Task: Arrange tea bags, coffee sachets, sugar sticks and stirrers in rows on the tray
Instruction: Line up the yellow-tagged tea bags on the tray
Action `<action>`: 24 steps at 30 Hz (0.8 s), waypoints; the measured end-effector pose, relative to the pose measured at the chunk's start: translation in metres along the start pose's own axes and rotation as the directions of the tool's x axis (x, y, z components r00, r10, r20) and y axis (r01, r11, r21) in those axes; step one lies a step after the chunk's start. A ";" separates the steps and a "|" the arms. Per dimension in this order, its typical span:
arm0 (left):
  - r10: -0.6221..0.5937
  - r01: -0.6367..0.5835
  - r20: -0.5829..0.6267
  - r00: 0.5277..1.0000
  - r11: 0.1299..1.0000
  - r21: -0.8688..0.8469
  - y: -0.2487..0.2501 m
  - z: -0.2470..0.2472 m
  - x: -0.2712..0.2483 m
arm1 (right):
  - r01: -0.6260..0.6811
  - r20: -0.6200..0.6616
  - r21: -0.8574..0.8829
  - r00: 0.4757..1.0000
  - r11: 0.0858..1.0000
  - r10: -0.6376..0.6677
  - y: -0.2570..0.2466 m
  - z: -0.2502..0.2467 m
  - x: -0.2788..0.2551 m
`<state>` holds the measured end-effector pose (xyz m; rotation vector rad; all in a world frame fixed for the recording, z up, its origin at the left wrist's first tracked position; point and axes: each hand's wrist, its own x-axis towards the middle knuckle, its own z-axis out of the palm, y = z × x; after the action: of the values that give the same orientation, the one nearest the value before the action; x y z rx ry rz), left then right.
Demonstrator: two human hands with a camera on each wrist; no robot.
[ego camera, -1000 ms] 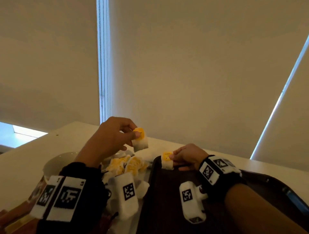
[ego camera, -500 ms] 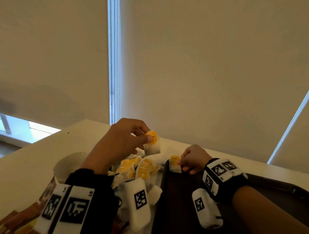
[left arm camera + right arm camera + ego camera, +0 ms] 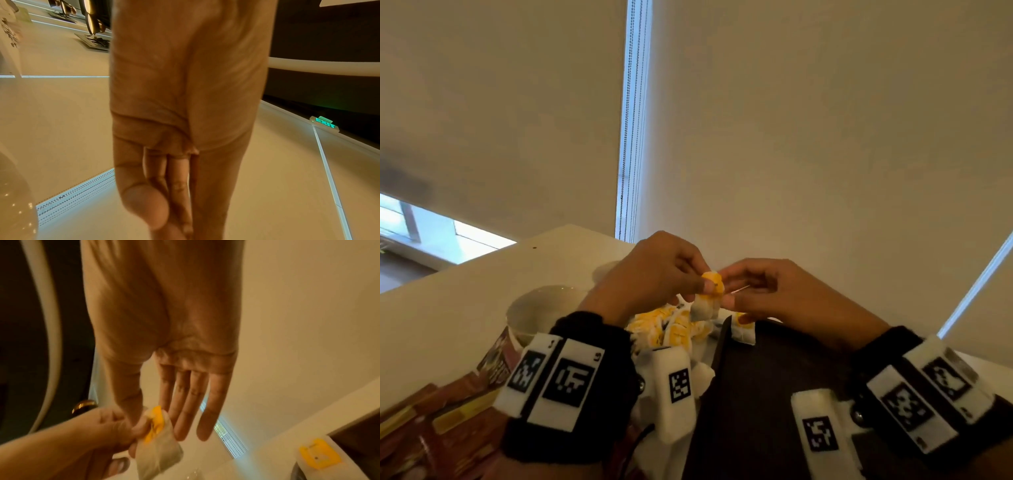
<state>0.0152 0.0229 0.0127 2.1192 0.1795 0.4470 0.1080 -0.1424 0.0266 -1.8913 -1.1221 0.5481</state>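
Note:
A tea bag with a yellow tag hangs in the air above the tray's far left corner. My left hand pinches its top between thumb and forefinger. My right hand meets it from the right, thumb and forefinger on either side of the tag; in the right wrist view the tea bag sits between that thumb and the nearly straight fingers. Another tea bag lies at the corner of the dark tray. The left wrist view shows only my left hand; the bag is hidden there.
A heap of yellow-tagged tea bags lies left of the tray. A white bowl stands further left on the pale table. Red-brown sachets lie at the near left. Window blinds stand close behind the table.
My right hand let go of the tea bag on the tray corner and rose to the left hand. The left hand carried its tea bag rightward toward the tray.

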 end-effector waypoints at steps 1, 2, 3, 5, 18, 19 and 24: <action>0.001 -0.001 0.012 1.000 1.000 -0.006 0.000 0.000 0.000 | 0.007 -0.030 -0.020 1.000 1.000 -0.008 -0.001 0.003 -0.001; 0.004 -0.003 0.023 1.000 1.000 -0.012 0.001 0.000 -0.001 | 0.009 -0.068 -0.026 0.998 1.000 -0.011 -0.001 0.006 -0.001; 0.007 -0.006 0.034 0.999 1.000 -0.016 0.001 0.000 -0.001 | 0.005 -0.105 -0.016 0.994 1.000 -0.006 -0.001 0.007 -0.001; 0.012 -0.012 0.052 0.999 1.000 -0.003 0.002 0.000 -0.002 | -0.036 -0.160 0.015 0.986 0.999 0.038 0.002 0.006 -0.001; -0.018 0.019 -0.042 0.999 1.000 0.022 -0.006 -0.019 -0.008 | -0.635 -0.080 0.073 0.765 0.769 0.640 0.049 -0.019 0.029; -0.021 0.022 -0.045 0.999 1.000 0.020 -0.006 -0.020 -0.008 | -0.653 -0.048 0.079 0.752 0.753 0.658 0.051 -0.019 0.030; -0.025 0.025 -0.053 0.998 1.000 0.003 -0.008 -0.021 -0.009 | -0.695 -0.011 -0.003 0.719 0.719 0.695 0.059 -0.022 0.039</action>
<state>-0.0008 0.0409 0.0143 2.1081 0.2371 0.4883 0.1720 -0.1328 -0.0094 -2.3018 -0.3466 0.9424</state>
